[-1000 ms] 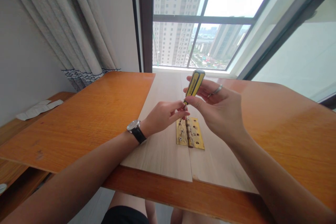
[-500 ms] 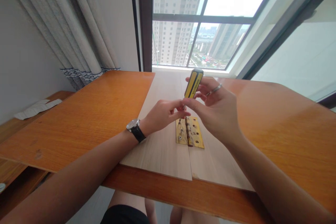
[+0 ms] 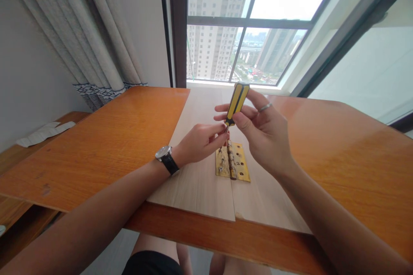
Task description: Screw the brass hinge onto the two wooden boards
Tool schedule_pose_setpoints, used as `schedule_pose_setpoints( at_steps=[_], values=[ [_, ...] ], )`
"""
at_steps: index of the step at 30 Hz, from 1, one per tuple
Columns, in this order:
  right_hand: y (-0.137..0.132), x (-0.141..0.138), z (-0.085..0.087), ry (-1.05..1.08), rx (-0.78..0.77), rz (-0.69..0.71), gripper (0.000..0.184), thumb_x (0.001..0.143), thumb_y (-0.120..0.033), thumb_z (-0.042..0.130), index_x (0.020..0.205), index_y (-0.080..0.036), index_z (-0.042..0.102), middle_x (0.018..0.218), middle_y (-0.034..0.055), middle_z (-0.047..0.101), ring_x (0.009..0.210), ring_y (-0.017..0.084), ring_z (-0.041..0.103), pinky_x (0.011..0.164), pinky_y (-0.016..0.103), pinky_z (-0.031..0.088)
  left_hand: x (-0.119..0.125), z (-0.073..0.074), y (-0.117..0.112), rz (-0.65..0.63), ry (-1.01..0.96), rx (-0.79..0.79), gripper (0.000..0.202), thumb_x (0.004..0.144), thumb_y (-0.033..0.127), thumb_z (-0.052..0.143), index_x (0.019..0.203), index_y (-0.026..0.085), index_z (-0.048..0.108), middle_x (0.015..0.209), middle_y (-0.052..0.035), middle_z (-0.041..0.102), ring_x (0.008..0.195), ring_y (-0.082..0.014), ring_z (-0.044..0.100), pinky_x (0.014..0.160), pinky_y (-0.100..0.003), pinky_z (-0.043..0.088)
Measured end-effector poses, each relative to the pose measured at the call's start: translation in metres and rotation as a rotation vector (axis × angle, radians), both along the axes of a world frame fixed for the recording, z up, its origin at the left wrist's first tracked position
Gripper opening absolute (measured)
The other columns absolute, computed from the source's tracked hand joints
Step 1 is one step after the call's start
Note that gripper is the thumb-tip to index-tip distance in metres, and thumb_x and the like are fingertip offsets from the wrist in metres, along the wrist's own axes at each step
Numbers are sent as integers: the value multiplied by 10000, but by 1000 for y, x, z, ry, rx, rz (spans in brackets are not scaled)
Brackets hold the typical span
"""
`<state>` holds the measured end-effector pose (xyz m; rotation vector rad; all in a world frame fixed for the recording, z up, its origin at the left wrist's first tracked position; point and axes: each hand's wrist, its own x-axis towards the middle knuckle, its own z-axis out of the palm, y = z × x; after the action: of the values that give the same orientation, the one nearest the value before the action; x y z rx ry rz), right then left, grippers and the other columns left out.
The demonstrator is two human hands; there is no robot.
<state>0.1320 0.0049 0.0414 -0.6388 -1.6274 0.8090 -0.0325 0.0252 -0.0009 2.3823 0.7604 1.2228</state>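
Observation:
My right hand (image 3: 264, 126) grips the yellow and black handle of a screwdriver (image 3: 238, 102), its other fingers partly stretched out behind the handle. The tool is tilted, with its short shaft pointing down. My left hand (image 3: 204, 141), a watch on its wrist, pinches at the shaft near the tip with thumb and fingers. A worn brass-coloured hinge (image 3: 240, 162) lies unfolded just below the fingers, across the seam of two pale boards (image 3: 193, 189). Bare holes show in its right leaf and a screw head sits low in the left leaf. The screwdriver's tip is hidden by my left fingers.
The pale boards rest on a glossy orange-brown wooden table (image 3: 135, 124). A window (image 3: 248, 21) stands beyond its far edge, with grey curtains (image 3: 97, 30) to the left. White paper strips (image 3: 45, 133) lie on a lower wooden surface at the left.
My right hand has turned the screwdriver's handle and shifted its grip, the thumb moving up onto the handle and the rear fingers extending left. My left hand stays at the shaft.

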Motion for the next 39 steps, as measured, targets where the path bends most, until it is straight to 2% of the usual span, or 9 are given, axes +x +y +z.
schedule_pose_setpoints(
  at_steps=[4,9,14,19,24,28,32,36,39],
  values=[
    [2,-1,0,29,2,1,318,945,-237,632,1256,-289,594,1046,25,780,930,207,761,830,406,629,-1,0,2,-10,-7,2,276,1011,208,521,758,159,618,756,-6,727,692,-104,662,692,-216,489],
    [4,-1,1,-26,75,-186,272,821,-206,743,1081,-265,688,1145,29,733,949,205,726,817,383,611,-1,-3,5,6,-25,46,232,995,242,600,792,160,677,754,-1,742,693,-107,674,685,-213,490],
    [3,0,2,-89,38,-320,238,799,-223,775,1037,-230,766,906,14,775,822,198,733,815,404,614,-1,-4,5,46,11,61,252,991,272,615,774,165,684,736,3,739,642,-99,639,649,-213,477],
    [-2,-2,1,-14,-25,-135,296,906,-284,695,1200,-250,704,967,30,797,853,207,768,731,366,637,0,-2,3,33,4,99,271,992,259,608,741,165,643,728,10,726,601,-89,587,626,-212,457],
    [-2,-2,-1,13,-99,50,571,937,-397,673,1457,-334,443,1179,62,773,1017,253,770,764,399,653,0,-3,5,20,-17,129,293,1003,279,590,738,162,632,711,-2,722,632,-107,619,632,-218,469],
    [0,-5,-2,34,-104,77,371,960,-399,629,1304,-316,517,1166,38,763,1052,231,752,816,396,647,0,-4,6,56,-6,130,335,1012,324,579,726,164,649,703,3,722,605,-98,595,633,-221,462],
    [3,-7,-4,18,-32,-55,233,871,-292,717,1086,-272,631,1192,25,703,1006,194,721,752,332,616,0,-5,6,91,18,146,353,1014,375,578,754,158,678,686,-2,700,573,-95,569,602,-226,447],
    [7,-4,-7,-38,67,-293,231,797,-210,761,1017,-266,720,1013,15,713,886,179,680,737,337,573,0,-5,6,111,58,145,360,1002,373,599,714,165,656,651,9,666,570,-97,558,608,-228,444],
    [8,-3,-6,-8,59,-338,236,773,-185,782,999,-247,757,926,11,743,824,184,684,785,380,579,0,-3,4,109,71,135,345,989,332,623,686,168,621,648,20,652,587,-98,558,627,-225,443]
  ],
)
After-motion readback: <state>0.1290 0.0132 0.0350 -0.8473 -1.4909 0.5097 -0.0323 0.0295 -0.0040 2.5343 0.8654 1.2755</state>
